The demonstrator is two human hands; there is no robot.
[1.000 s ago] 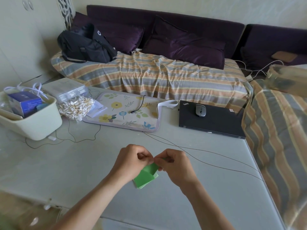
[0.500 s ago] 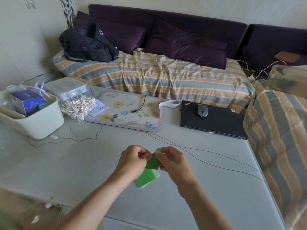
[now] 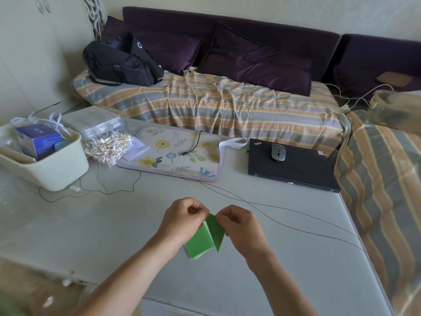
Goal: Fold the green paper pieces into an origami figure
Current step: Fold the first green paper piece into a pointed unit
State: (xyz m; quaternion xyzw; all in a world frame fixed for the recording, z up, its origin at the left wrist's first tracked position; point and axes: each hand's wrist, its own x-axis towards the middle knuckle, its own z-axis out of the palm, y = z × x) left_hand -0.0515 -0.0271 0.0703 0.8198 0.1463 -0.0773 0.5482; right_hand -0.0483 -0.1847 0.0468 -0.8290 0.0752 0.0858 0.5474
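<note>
My left hand (image 3: 182,218) and right hand (image 3: 239,222) pinch a green paper piece (image 3: 216,231) above the green stack (image 3: 198,244) on the table (image 3: 114,224). Mid-fold; next I'd likely crease it precisely.

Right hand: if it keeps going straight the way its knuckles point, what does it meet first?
The right hand points toward the left hand. The held green paper piece is already between them, then the left hand's fingers, though depth is unclear.
</note>
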